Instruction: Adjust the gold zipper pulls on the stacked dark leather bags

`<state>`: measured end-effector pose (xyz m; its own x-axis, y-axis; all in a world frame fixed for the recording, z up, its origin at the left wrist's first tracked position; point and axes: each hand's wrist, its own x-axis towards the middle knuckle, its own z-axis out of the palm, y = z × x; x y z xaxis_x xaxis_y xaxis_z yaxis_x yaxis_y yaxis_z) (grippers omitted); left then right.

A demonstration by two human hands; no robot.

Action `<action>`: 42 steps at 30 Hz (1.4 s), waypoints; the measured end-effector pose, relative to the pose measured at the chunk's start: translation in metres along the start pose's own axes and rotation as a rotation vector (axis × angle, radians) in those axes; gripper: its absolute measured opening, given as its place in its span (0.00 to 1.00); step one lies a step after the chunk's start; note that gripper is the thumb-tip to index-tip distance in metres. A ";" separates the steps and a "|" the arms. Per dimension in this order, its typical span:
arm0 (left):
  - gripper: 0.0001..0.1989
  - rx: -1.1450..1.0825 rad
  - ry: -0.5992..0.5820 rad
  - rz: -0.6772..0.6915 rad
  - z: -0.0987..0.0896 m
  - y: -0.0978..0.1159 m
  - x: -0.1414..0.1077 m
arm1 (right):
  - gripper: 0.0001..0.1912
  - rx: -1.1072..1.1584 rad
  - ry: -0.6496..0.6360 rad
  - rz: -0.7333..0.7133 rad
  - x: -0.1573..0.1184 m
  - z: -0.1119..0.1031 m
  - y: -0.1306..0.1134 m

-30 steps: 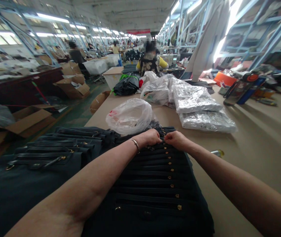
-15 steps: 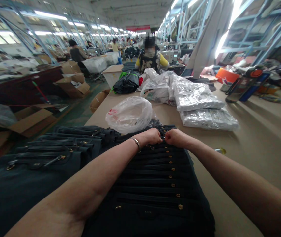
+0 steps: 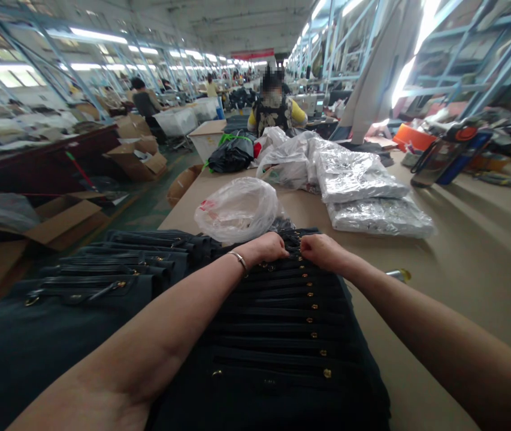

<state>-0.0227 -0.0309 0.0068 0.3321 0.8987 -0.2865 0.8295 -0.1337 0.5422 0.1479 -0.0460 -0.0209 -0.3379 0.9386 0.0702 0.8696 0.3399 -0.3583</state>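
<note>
Dark fabric pieces point(image 3: 277, 347) with zippers and gold-coloured pulls lie overlapped in a long row before me. At the far end of that row, my left hand point(image 3: 273, 246) is closed, fingers pinched over a zipper; whatever it grips is too small to make out. Just to its right my right hand point(image 3: 320, 250) is also closed, at the line of gold pulls, and its fingertips hide what they hold. A second stack of dark pieces point(image 3: 79, 299), with zippers and metal rings, spreads out under and left of my left forearm.
Beyond my hands, a crumpled clear plastic bag point(image 3: 237, 209) and wrapped packages point(image 3: 363, 185) rest on the tan table point(image 3: 462, 257). A bottle point(image 3: 439, 155) stands at right. Cardboard boxes point(image 3: 66, 218) are left on the floor. A person point(image 3: 275, 108) sits ahead.
My left hand has shifted slightly left, widening the small gap between my hands. My right hand is nearly where it was. The view has turned slightly.
</note>
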 end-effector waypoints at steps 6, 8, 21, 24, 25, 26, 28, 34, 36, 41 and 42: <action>0.07 -0.288 0.032 -0.015 -0.002 0.004 -0.015 | 0.06 0.712 0.106 -0.108 -0.025 0.023 -0.030; 0.06 -0.451 0.026 -0.027 0.000 0.008 -0.018 | 0.11 0.889 0.134 -0.097 -0.028 0.033 -0.037; 0.09 -0.727 0.092 -0.121 0.014 0.018 -0.024 | 0.09 0.992 0.179 0.062 -0.032 0.034 -0.043; 0.09 -0.750 0.075 -0.127 0.016 0.019 -0.024 | 0.05 0.841 0.302 -0.043 -0.033 0.035 -0.042; 0.09 -0.756 0.062 -0.126 0.016 0.019 -0.024 | 0.06 0.824 0.310 -0.064 -0.034 0.034 -0.042; 0.09 -0.761 0.050 -0.125 0.016 0.019 -0.023 | 0.07 0.839 0.301 -0.069 -0.035 0.032 -0.042; 0.09 -0.766 0.035 -0.124 0.015 0.018 -0.022 | 0.08 0.926 0.269 -0.053 -0.037 0.027 -0.041; 0.08 -0.755 0.030 -0.137 0.012 0.012 -0.021 | 0.11 1.103 0.186 0.002 -0.038 0.011 -0.019; 0.10 -0.749 -0.028 -0.141 0.011 0.009 -0.022 | 0.11 1.084 0.151 0.011 -0.037 0.006 -0.008; 0.13 -0.689 -0.254 -0.080 0.014 0.004 -0.022 | 0.08 1.024 0.093 0.003 -0.037 0.006 0.005; 0.12 -0.642 -0.246 -0.060 0.016 0.004 -0.021 | 0.08 0.992 0.093 0.001 -0.037 0.008 0.006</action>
<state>-0.0195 -0.0568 0.0024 0.4491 0.7660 -0.4600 0.4442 0.2552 0.8588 0.1634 -0.0793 -0.0330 -0.2708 0.9543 0.1267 0.1613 0.1747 -0.9713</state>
